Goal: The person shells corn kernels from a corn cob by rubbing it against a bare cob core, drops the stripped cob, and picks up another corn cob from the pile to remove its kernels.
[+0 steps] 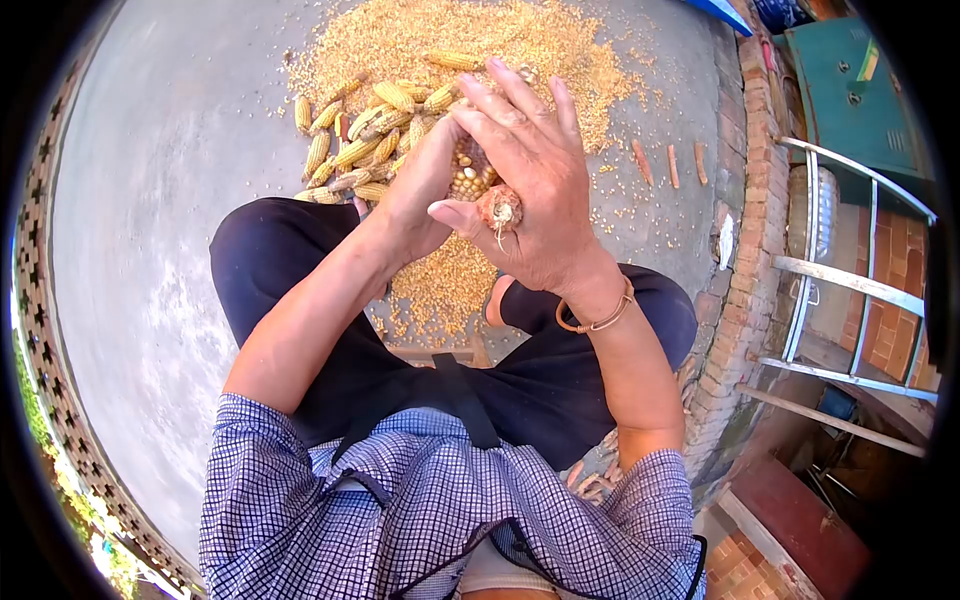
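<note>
Both hands meet above the ground at the upper middle, around a partly stripped corn cob (470, 178) that still bears some kernels. My left hand (425, 180) wraps it from the left side. My right hand (530, 150), palm down with a bracelet at the wrist, presses over a bare reddish cob (501, 208), whose end sticks out beside the thumb. Just beyond my left hand lies a pile of yellow corn cobs (357, 150). Loose kernels (450, 285) cover the ground between the legs and spread out behind the hands.
Several stripped cobs lie to the right, one of them (672, 165) near a low brick edge (745, 270). Beyond that edge stand a metal ladder-like frame (850, 280) and a green cabinet (850, 100). A lattice brick border (50, 350) curves along the left.
</note>
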`<state>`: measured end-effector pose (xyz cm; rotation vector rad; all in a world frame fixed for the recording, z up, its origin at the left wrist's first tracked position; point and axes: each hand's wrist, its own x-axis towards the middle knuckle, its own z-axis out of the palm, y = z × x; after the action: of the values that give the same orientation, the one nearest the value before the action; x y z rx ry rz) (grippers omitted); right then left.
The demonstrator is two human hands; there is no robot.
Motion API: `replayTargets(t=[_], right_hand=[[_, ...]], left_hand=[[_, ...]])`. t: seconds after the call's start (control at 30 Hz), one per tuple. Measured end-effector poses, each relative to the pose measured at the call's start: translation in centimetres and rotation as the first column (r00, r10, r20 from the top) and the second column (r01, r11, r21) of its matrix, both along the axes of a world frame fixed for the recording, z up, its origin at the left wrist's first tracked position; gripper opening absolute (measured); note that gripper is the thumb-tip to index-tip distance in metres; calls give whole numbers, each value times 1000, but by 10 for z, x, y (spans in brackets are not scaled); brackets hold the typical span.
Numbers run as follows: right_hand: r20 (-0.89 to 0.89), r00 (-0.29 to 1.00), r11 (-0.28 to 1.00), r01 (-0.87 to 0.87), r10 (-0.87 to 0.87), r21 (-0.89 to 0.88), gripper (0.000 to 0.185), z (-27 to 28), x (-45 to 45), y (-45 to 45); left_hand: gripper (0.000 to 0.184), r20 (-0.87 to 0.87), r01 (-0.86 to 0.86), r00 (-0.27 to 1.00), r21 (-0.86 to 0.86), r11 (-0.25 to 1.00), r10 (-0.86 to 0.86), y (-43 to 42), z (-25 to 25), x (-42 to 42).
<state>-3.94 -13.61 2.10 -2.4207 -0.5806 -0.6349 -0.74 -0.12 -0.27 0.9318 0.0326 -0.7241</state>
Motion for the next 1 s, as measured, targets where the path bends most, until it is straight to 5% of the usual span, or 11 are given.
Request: replayTargets(t=[0.1,0.2,0.23,0.3,0.37,0.43,0.6,0.7,0.8,0.87,1.0], right_hand=[[26,1000,1000,3,-2,-13,62,-1,1,3],[97,995,999,36,-35,-7,56,-5,5,5],[126,991,999,50,-52,21,52,-9,5,8],[180,980,996,72,-81,56,43,-10,7,10],[219,970,993,93,-108,79,34,-8,6,14],[226,964,986,114,-139,119,25,-6,10,18],[120,946,924,258,-300,281,19,-3,12,27],[-27,958,931,284,-286,229,18,-6,14,22],[-381,923,530,299,49,793,25,9,16,12],[-372,927,556,286,44,780,31,17,15,2],[-240,971,805,128,18,579,33,8,13,3]], left_hand=[[34,-42,-52,998,-98,994,48,-4,8,-5],[33,192,-24,981,1,1000,23,-8,2,-5],[33,490,-38,871,153,987,-42,-3,-9,-5],[33,866,-194,412,388,901,-284,5,-20,0],[36,592,-8,798,204,979,-117,2,-10,-16],[39,235,33,972,-97,995,-10,2,3,-20],[50,259,57,965,-64,996,-39,-3,-17,-17],[48,192,43,980,7,999,-43,-13,-13,-16],[32,-111,-11,994,26,1000,14,-15,10,-7],[33,-165,-78,984,-34,996,71,-13,11,-1],[37,-168,-128,980,-97,987,110,-7,2,7]])
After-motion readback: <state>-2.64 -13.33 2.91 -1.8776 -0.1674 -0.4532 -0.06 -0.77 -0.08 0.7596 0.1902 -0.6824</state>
